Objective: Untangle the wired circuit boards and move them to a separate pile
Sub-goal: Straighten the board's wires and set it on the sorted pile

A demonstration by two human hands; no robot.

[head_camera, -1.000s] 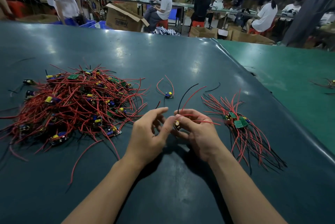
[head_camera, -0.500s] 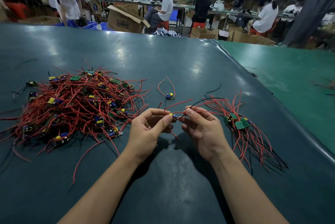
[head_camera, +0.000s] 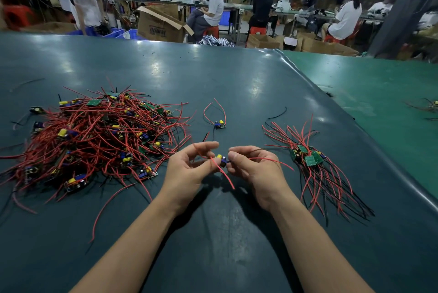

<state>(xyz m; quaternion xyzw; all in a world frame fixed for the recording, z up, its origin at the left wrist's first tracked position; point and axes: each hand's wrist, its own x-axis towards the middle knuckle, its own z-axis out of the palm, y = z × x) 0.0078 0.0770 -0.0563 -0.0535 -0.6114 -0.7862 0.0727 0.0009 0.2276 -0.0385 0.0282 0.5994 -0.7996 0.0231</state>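
A small circuit board (head_camera: 221, 159) with a yellow part and red and black wires hangs between my two hands, above the dark table (head_camera: 213, 233). My left hand (head_camera: 189, 169) pinches its left side and a red wire. My right hand (head_camera: 253, 169) pinches its right end, with a red wire running out to the right. On the left lies a big tangled pile (head_camera: 94, 136) of boards with red wires. To the right of my hands sits a smaller sorted pile (head_camera: 310, 162) with green boards and straightened wires.
One loose board (head_camera: 219, 125) with two red wires lies just beyond my hands. A short black wire (head_camera: 277, 114) lies farther back. A green table (head_camera: 379, 112) adjoins on the right, with more wires (head_camera: 426, 107) on it. Several people and cardboard boxes (head_camera: 161, 24) stand behind.
The board has turned between my fingers. Its red wires, which pointed up and right, now trail down toward me and out to the right. Both hands stay at the same spot.
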